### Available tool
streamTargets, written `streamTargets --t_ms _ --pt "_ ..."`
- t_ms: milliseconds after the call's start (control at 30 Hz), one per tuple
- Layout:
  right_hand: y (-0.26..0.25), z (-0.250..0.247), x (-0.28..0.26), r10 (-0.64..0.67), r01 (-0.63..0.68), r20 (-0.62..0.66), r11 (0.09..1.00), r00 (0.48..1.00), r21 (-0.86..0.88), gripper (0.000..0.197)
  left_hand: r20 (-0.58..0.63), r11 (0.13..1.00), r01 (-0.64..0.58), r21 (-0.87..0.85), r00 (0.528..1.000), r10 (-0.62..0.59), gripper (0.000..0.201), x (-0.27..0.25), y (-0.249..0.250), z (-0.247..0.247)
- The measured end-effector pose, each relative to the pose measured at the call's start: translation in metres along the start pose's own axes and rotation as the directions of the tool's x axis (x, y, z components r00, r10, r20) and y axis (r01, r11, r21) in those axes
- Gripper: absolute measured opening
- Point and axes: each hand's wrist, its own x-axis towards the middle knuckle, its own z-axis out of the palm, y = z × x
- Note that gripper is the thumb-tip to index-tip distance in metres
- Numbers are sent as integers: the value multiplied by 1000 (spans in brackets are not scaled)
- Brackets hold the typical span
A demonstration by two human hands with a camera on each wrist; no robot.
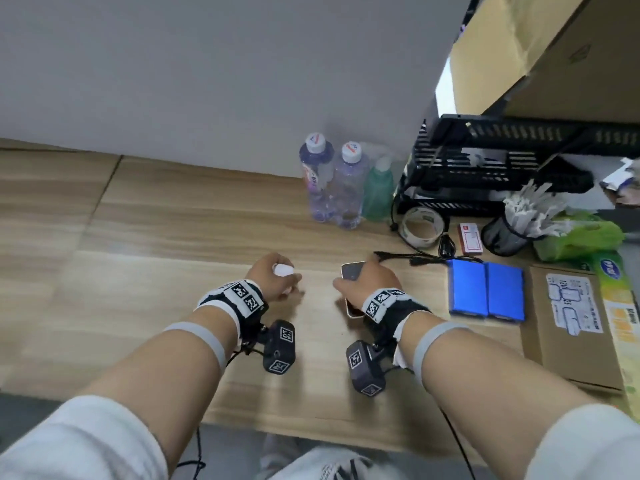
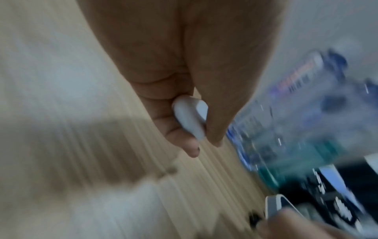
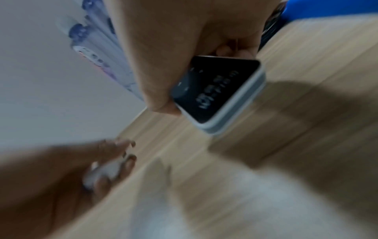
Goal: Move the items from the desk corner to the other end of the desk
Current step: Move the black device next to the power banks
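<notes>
Head view | left hand [image 1: 273, 277] grips white case [image 1: 283, 270] | right hand [image 1: 369, 282] grips phone [image 1: 351, 271] | both lifted, carry pending | bottles [image 1: 332, 181], blue packs [image 1: 486, 291] remain

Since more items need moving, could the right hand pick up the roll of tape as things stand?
Probably not yet: the right hand already grips a phone. The tape lies beyond it with nothing between, but the phone fills that hand.
</notes>
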Motion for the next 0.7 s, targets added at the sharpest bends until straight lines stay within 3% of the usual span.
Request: streamTargets --t_ms 100,233,433,700 --pt "-59 19 -10 -65 54 50 979 997 195 85 -88 990 -18 -140 996 6 25 -27 -26 -58" --pt "-133 55 -41 -208 158 94 913 974 377 70 -181 939 -53 -339 983 -10 21 -62 -69 -142" --pt "-249 133 -99 -368 328 73 891 927 314 40 -263 866 -113 -487 965 -22 17 -95 -159 -274" --pt "-410 260 -159 -394 316 192 885 899 341 21 -325 825 -106 -555 941 -98 23 -141 -278 -450"
